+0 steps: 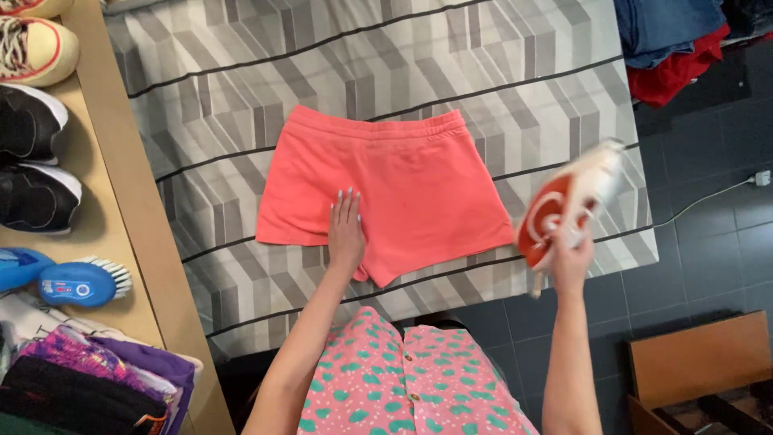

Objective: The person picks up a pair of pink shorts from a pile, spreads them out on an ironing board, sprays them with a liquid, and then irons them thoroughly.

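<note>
The right hand has its grip clenched around the handle of an orange and white clothes iron, held up in the air off the right end of the ironing board, tilted and a bit motion-blurred. The iron looks like hard, smooth plastic with a metal soleplate, so probably the one properly heavy, rigid thing here, and the handle is the only sane place to hold it. Its cord trails off across the dark tiled floor to the right.

The left hand isn't gripping anything: fingers flat and released, palm pressing down on the lower middle of a pair of coral shorts. The shorts lie spread flat on the board, elastic waistband away from the person, legs toward them. They look like soft jersey cotton, light and floppy, likely to bunch or slide if not pinned, so a flat palm or a pinch at the hem or waistband seems the way to handle them.

The board cover is grey and white geometric fabric with dark stripes. To the left sits a wooden shelf with sneakers, a blue scrub brush and a stack of folded clothes. Upper right, a pile of blue and red garments. Lower right, a wooden stool. The person wears a pink top with teal hearts.
</note>
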